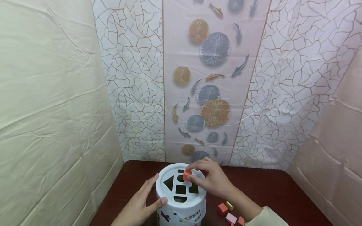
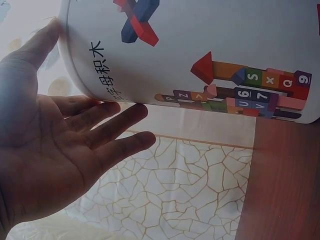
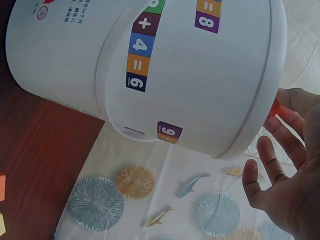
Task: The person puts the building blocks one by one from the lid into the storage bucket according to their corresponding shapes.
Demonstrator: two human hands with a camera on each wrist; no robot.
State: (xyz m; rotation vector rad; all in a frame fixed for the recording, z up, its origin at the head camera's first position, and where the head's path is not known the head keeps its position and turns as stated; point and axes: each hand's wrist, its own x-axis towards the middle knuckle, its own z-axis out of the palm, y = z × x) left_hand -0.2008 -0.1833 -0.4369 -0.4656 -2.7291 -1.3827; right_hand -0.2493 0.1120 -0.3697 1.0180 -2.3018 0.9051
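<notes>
A white bucket (image 1: 181, 216) stands on the table, its lid (image 1: 161, 185) cut with triangle, square, round and other shaped holes. My right hand (image 1: 213, 179) pinches an orange-red block (image 1: 186, 174) with a rounded side between thumb and fingers, right over the lid beside the round hole. In the right wrist view the block (image 3: 274, 108) is mostly hidden by the fingers and the lid's rim. My left hand (image 1: 142, 201) rests against the bucket's left side, thumb at the rim. Its fingers (image 2: 117, 121) are spread and nearly straight along the printed wall in the left wrist view.
Several loose blocks lie on the dark red table (image 1: 254, 188) right of the bucket, among them a red block (image 1: 222, 208), a yellow block (image 1: 229, 206) and a pink block (image 1: 231, 218). The bucket's white handle (image 3: 107, 107) hangs along its side. Patterned cloth (image 1: 135, 94) hangs behind.
</notes>
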